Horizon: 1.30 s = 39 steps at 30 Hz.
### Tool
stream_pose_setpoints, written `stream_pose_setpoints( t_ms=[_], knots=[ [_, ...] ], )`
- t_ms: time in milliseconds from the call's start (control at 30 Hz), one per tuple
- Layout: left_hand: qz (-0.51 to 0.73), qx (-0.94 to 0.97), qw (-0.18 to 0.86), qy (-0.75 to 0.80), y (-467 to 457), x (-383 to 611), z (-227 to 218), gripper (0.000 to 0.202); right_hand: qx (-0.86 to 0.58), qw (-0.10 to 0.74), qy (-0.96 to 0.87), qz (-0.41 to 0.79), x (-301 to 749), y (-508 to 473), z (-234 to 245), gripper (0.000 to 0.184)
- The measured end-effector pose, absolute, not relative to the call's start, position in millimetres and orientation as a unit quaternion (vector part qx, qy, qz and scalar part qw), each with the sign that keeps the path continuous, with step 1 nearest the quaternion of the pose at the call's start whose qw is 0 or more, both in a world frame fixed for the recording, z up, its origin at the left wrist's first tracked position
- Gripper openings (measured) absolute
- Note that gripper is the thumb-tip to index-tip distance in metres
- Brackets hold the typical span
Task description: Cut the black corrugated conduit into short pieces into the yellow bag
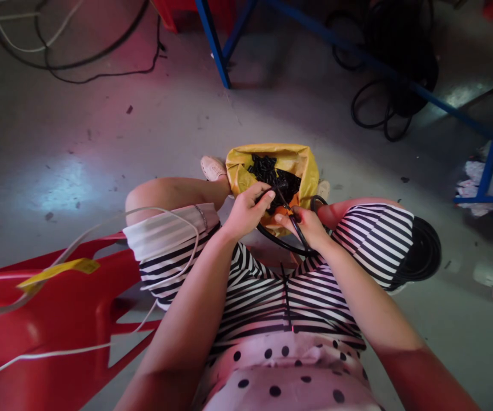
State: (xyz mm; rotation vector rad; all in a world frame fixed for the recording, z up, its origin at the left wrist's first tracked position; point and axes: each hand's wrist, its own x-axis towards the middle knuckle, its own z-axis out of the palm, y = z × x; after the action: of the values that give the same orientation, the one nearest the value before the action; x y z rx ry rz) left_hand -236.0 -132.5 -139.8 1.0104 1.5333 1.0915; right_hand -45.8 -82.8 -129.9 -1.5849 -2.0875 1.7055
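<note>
Over the yellow bag (pixel 271 149), left hand (pixel 248 210), right hand (pixel 311 229) on black cable (pixel 296 228).

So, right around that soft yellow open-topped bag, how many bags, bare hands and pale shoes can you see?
Soft yellow open-topped bag: 1
Left bare hand and right bare hand: 2
Pale shoes, partly hidden: 2
Total: 5

Dim interior lighting: a pale bluish glare marks the floor (pixel 177 114) at left of frame, with a smaller reflection at upper right; a pinkish-red cast tints the upper left; shadow merges the black cables (pixel 413 74) at upper right; wide-angle stretching and slight softness affect the edges
</note>
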Motion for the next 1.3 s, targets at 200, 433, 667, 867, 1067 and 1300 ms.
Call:
stream_pose_setpoints(
  t_ms=[200, 433, 667, 867, 1067, 1300],
  knots=[
    [0.426, 0.423, 0.483, 0.638, -132.8, -235.3, -140.6, 0.029, -0.506, 0.001, -0.671, 0.542, -44.6, -83.5, -133.3, 0.053],
    [0.388, 0.464, 0.479, 0.636, -134.3, -235.7, -136.1, 0.024, -0.500, -0.040, -0.684, 0.529, -44.2, -81.5, -131.1, 0.048],
    [0.344, 0.510, 0.504, 0.606, -135.1, -236.2, -143.0, 0.031, -0.489, -0.086, -0.687, 0.531, -45.6, -79.8, -127.7, 0.049],
    [0.333, 0.518, 0.535, 0.578, -135.0, -239.9, -143.6, 0.031, -0.485, -0.079, -0.695, 0.525, -45.2, -80.0, -130.9, 0.053],
    [0.321, 0.526, 0.514, 0.597, -134.6, -243.7, -144.9, 0.030, -0.499, -0.067, -0.719, 0.479, -44.4, -83.8, -139.4, 0.050],
    [0.331, 0.501, 0.487, 0.635, -132.3, -244.2, -145.0, 0.026, -0.513, -0.032, -0.719, 0.467, -45.8, -83.9, -149.7, 0.057]
  ],
)
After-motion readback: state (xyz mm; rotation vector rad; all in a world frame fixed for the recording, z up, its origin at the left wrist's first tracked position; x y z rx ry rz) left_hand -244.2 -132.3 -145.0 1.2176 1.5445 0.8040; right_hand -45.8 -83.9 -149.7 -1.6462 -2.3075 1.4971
